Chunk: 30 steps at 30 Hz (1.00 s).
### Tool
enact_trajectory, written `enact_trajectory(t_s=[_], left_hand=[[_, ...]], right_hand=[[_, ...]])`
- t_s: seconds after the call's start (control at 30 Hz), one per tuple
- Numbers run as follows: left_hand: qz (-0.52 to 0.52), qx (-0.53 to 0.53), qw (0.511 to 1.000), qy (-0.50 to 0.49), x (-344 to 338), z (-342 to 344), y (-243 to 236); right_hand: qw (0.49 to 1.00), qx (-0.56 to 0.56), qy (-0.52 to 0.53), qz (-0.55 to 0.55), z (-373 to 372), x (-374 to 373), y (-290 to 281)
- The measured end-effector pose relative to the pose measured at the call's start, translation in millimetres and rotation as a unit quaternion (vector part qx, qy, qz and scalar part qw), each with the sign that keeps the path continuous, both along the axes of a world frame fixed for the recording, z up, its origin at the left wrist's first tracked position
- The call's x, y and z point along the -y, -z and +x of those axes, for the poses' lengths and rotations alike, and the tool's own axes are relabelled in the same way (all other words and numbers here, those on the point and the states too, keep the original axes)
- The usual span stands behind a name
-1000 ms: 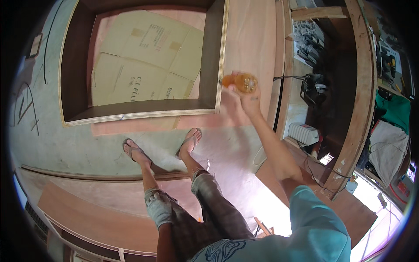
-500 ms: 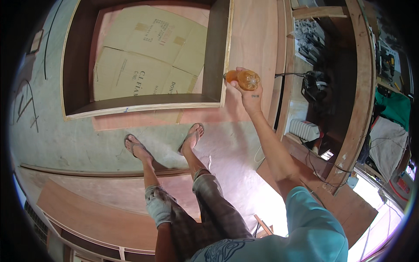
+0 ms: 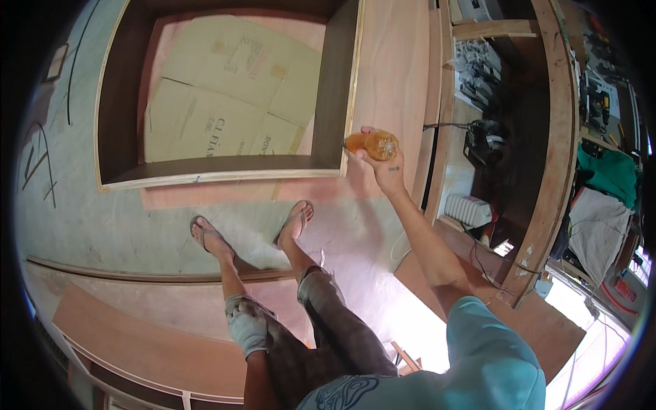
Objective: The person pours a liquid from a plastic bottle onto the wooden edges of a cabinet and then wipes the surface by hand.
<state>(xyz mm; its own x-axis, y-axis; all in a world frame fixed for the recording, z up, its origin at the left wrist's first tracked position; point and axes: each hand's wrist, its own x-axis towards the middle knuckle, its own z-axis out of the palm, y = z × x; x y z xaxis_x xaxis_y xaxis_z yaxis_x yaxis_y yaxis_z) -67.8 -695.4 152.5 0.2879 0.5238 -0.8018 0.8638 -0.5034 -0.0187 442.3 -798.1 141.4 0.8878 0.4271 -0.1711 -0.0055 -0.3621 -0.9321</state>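
Observation:
My bare right hand is closed round a clear plastic bottle of amber liquid. The bottle is tipped over with its base toward me. Its narrow end meets the plywood edge of a large open wooden frame, near the front right corner; whether liquid comes out cannot be seen. In a pale work glove, my left hand rests on my knee, fingers laid over it and holding nothing.
Flattened cardboard lies inside the frame. A reddish plywood sheet extends under it to the right. Beyond stands a wooden shelf unit with black hardware, a white ribbed container and cables. Long panels lie at lower left.
The right hand and bottle have moved toward me along the frame's right edge, closer to the front corner. The left hand stays on the knee. The view has shifted slightly.

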Motion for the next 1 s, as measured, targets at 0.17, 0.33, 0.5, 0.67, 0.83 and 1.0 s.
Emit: enact_trajectory(t_s=[0.17,0.33,0.5,0.67,0.83,1.0], left_hand=[[0.01,-0.02,0.999,0.031,2.9,-1.6,0.6],[0.029,0.031,0.997,0.063,12.7,0.8,3.0],[-0.002,-0.011,0.999,0.052,-0.3,1.9,-5.2],[-0.056,-0.051,0.997,-0.018,-12.4,20.7,-15.5],[-0.056,-0.041,0.998,0.004,-13.5,1.6,-5.4],[0.018,0.026,0.998,0.054,-9.0,-32.7,9.1]], right_hand=[[0.993,0.04,0.062,0.095,90.9,-73.9,8.3],[0.99,0.137,0.043,0.004,156.9,-90.3,11.7],[0.999,0.002,0.035,0.02,65.7,-46.7,9.3],[0.997,-0.049,0.032,0.056,-43.4,19.3,-3.1],[0.998,-0.052,0.034,0.008,-63.3,24.3,-19.1],[0.99,-0.058,0.119,0.053,-54.0,9.1,-34.5]])
